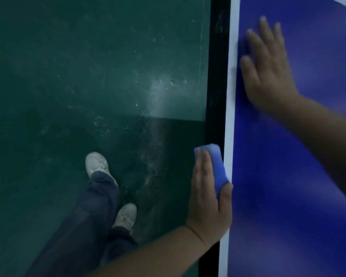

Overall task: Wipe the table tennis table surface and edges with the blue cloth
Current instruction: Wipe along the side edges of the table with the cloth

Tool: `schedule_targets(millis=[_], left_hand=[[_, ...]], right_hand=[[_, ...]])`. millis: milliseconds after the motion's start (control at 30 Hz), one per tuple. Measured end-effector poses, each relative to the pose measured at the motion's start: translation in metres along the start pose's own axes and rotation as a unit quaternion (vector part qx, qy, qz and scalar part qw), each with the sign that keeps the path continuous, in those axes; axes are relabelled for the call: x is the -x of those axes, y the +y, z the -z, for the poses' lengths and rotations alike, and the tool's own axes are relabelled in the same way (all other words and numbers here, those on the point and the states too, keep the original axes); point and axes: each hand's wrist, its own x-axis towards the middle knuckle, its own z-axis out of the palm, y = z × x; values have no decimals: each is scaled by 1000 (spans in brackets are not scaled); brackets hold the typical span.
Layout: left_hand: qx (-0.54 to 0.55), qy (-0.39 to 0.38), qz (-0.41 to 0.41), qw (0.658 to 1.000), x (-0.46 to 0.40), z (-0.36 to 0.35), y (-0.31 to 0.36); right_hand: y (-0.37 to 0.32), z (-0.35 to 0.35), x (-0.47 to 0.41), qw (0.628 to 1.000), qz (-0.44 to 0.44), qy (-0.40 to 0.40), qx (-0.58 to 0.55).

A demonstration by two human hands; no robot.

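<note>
The blue table tennis table [288, 176] fills the right side, with a white line along its left border and a black side edge [216, 76] facing the floor. My left hand [208, 192] holds the folded blue cloth [217, 162] against that black edge, fingers straight along the cloth's outer face and thumb on the table's rim. My right hand [266, 66] lies flat on the blue top further along, fingers spread, holding nothing.
A scuffed dark green floor [78, 76] lies left of the table. My legs in dark trousers and white shoes [97, 163] stand on it close to the table's edge.
</note>
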Motion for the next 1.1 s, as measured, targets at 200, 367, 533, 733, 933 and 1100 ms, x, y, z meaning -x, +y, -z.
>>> schedule_targets(millis=[200, 367, 533, 733, 933, 1100], left_hand=[[-14, 14, -27, 999, -115, 10, 21], [-8, 61, -21, 998, -268, 29, 57], [-15, 62, -52, 997, -187, 16, 40], [-12, 27, -21, 999, -127, 10, 32], [-26, 39, -46, 998, -332, 39, 67], [-19, 71, -30, 997, -314, 33, 70]], right_hand=[[2, -10, -33, 999, -49, -7, 6], [2, -7, -35, 998, -55, -1, -14], [2, -9, -33, 998, -54, 9, -22], [5, -13, -32, 998, -46, 18, -33], [3, -11, -32, 999, -43, 15, -29], [3, -10, -33, 999, -42, 12, -26]])
